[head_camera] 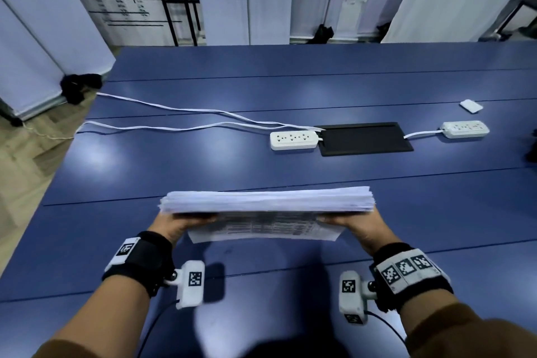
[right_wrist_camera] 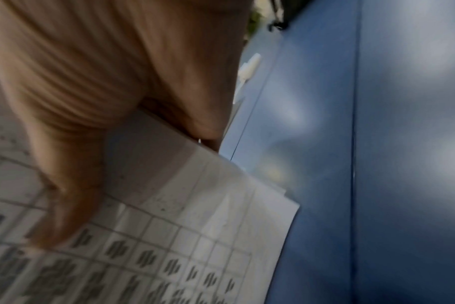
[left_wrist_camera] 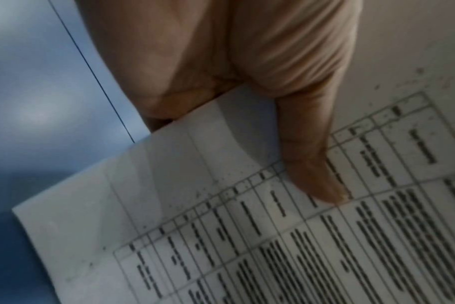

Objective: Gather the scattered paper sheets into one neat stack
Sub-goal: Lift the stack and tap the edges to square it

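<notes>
A thick stack of white paper sheets [head_camera: 267, 200] stands on edge over the blue table [head_camera: 174, 160], just in front of me. Its printed face [head_camera: 261, 227], covered in table grids, leans toward me. My left hand [head_camera: 180, 224] grips the stack's left end and my right hand [head_camera: 351, 225] grips its right end. In the left wrist view the left thumb [left_wrist_camera: 312, 164] presses on the printed sheet [left_wrist_camera: 221, 236]. In the right wrist view the right thumb [right_wrist_camera: 70, 185] lies across the printed sheet [right_wrist_camera: 195, 236]. The other fingers are hidden behind the stack.
Two white power strips [head_camera: 293, 140] [head_camera: 465, 128] flank a black panel [head_camera: 366, 138] at mid-table, with white cords [head_camera: 180, 116] running off the left edge. A small white pad [head_camera: 470, 105] lies at the far right. White partitions stand behind the table.
</notes>
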